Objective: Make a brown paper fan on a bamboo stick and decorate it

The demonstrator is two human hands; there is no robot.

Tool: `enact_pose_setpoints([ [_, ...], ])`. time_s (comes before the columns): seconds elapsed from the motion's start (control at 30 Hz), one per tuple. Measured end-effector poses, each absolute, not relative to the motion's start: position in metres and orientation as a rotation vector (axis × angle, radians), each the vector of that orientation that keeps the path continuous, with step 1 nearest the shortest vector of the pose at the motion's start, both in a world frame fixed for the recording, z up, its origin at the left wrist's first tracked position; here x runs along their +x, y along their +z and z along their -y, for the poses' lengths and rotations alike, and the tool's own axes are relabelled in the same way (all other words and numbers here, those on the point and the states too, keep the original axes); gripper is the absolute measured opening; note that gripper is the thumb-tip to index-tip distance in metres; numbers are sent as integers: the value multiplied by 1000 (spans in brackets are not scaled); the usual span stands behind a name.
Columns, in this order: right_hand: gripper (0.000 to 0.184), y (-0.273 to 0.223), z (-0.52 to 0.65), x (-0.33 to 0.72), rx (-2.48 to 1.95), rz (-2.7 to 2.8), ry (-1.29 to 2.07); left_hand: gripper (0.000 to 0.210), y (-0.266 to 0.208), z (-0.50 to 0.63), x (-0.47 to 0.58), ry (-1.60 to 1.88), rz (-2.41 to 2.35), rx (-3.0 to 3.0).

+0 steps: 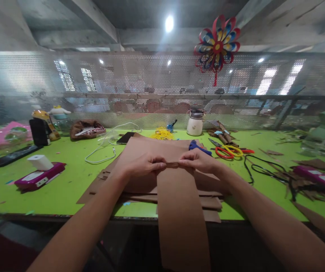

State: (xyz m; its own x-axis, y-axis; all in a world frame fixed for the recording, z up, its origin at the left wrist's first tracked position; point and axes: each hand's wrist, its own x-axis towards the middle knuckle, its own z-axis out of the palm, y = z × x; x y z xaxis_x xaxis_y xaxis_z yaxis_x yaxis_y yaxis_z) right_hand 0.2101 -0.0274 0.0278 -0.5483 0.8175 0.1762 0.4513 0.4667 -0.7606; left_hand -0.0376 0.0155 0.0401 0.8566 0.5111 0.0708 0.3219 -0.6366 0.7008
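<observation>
A long strip of brown kraft paper (180, 211) hangs from my fingers over the table's front edge. Its top end is folded or rolled into a narrow band. My left hand (147, 164) pinches the left end of that band, and my right hand (194, 158) pinches the right end. Beneath both hands lies a stack of larger brown paper sheets (142, 147), partly hidden by my arms and the strip. Just behind my right hand is a dark blue tool handle (203, 147), its other end hidden.
Scissors with red and yellow handles (230, 152) lie to the right, near black cable (260, 170) and paper scraps. Purple power strips (40, 176) sit on both sides. A white bottle (195, 122) and yellow shreds (162, 133) stand at the back, before a perforated metal screen (139, 79).
</observation>
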Motion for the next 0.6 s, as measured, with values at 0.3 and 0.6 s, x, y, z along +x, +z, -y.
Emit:
enact_pose_setpoints([
  [0.3,31,24,22,213,-1117,2182,916,27,38,-22,-42,343,-695,2364],
  [0.6,37,23,26,205,-915,1863,1161,28,42,-22,-47,529,-651,2080],
])
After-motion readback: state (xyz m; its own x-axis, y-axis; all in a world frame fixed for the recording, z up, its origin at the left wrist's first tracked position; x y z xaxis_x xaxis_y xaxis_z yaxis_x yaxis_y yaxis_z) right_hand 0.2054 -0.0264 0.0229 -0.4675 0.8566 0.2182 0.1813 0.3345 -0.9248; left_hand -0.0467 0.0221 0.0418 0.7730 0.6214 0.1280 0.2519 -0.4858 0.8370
